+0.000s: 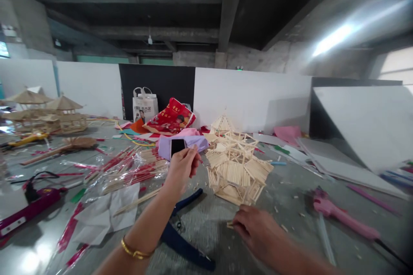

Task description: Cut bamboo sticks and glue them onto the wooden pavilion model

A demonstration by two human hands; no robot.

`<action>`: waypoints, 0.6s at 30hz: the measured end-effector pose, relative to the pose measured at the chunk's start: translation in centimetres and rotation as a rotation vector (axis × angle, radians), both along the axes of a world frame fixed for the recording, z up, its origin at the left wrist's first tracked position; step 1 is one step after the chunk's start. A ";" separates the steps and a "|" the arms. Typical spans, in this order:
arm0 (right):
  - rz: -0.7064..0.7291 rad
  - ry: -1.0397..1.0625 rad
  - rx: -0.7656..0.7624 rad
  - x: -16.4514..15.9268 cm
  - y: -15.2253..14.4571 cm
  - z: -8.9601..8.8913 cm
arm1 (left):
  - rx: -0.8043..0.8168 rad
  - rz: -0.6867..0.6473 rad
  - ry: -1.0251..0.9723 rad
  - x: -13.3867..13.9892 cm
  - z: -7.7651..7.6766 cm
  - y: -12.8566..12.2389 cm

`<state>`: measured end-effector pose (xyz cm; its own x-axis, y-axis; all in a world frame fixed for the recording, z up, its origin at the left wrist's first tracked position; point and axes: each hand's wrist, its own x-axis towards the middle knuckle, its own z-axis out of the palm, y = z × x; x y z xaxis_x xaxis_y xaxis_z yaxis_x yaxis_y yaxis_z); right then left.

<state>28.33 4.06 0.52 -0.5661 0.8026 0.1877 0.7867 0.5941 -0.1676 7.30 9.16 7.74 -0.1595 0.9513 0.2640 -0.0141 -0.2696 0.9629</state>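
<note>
A pavilion model of thin wooden sticks (238,172) with slatted, tiered roofs stands on the table in front of me. My left hand (185,161) is raised to the left of it, fingertips pinched together; whatever they hold is too small to make out. Behind that hand a dark-screened phone (177,145) rests against a lilac cloth (165,148). My right hand (258,230) is closed low at the model's front edge. From its fingers pokes the end of a short wooden stick (229,224). Blue-handled cutters (185,245) lie open beneath my left forearm.
Plastic-wrapped stick bundles (135,169) and white paper (108,215) cover the left side, beside a purple power strip (30,212). A pink glue gun (345,215) with a cord lies at right. Other wooden pavilions (64,114) stand far left; a red bag (171,116) lies behind.
</note>
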 end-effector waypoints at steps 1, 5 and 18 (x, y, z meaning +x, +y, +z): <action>0.006 -0.002 -0.007 -0.1 0.2 -0.2 | -0.006 0.023 0.010 -0.5 -0.3 0.1; 0.029 0.014 -0.037 0.0 0.5 -1.1 | 0.025 0.092 0.071 -1.9 -0.9 0.4; -0.231 0.854 -0.429 3.5 -0.5 4.5 | 0.070 -0.197 0.516 1.1 -3.1 -0.4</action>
<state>31.85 3.56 5.04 -0.1957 0.9723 0.1274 0.3898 0.1964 -0.8997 8.39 8.80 4.62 0.1866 0.9273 0.3245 0.3979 -0.3733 0.8380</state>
